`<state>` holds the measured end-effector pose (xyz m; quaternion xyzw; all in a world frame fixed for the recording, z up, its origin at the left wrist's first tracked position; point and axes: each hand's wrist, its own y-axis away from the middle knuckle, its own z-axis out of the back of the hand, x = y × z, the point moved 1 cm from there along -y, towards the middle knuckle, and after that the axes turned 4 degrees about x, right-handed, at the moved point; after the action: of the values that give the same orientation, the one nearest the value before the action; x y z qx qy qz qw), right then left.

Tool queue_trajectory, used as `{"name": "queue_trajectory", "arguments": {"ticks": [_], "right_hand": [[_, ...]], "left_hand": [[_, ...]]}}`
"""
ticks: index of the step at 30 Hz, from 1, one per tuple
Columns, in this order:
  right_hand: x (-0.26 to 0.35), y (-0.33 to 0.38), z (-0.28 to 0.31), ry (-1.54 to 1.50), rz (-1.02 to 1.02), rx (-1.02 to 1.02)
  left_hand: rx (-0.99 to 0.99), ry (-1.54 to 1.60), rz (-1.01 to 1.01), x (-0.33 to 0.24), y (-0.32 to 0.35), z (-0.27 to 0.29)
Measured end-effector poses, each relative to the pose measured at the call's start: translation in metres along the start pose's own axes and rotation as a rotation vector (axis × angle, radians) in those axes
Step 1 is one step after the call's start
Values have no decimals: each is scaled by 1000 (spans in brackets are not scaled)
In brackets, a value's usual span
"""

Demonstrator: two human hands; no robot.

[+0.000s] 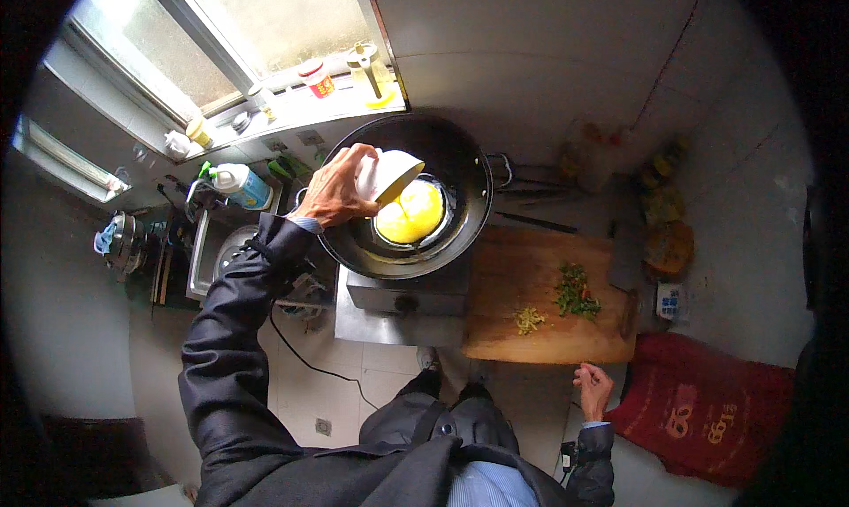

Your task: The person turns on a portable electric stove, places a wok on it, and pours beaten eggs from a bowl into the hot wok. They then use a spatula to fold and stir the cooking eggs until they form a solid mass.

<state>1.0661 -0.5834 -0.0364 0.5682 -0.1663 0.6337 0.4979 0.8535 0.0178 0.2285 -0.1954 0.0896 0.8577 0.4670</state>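
Note:
My left hand grips a white bowl and tilts it over a black wok. Yellow beaten egg pools in the bottom of the wok under the bowl's lip. The wok rests on a steel single-burner stove. My right hand hangs low beside the front edge of a wooden cutting board, its fingers loosely curled with nothing in them. On the board lie chopped green herbs and a small pile of yellowish bits.
A sink with a blue-and-white bottle sits left of the stove. Jars and a utensil stand on the window sill. A red sack lies at lower right; food packets crowd the far right counter. A black cable runs across the tiled floor.

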Motion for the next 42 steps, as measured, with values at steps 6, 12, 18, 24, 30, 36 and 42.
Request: {"name": "queue_trajectory", "arguments": {"ticks": [6,12,18,24,30,36,42], "right_hand": [[-10,12,7,25,-6,5],[-21,14,4,3,-7,29],[-37,21,-3,18,-58,94],[-41,24,-9,-19,-57,91],[-34,25,-10,26,-42,99],[-36,23,-11,16,-64,109],[-35,22,-13,0,-76,108]], "left_hand": [[-2,34,23,0,0,0],[-36,68,36,-3,1,4],[-59,75,39,-7,2,8],[-60,64,48,-8,-1,11],[-63,63,49,-8,-2,11],[-76,63,25,-10,-2,13],[-62,59,29,-11,-3,14]]}}
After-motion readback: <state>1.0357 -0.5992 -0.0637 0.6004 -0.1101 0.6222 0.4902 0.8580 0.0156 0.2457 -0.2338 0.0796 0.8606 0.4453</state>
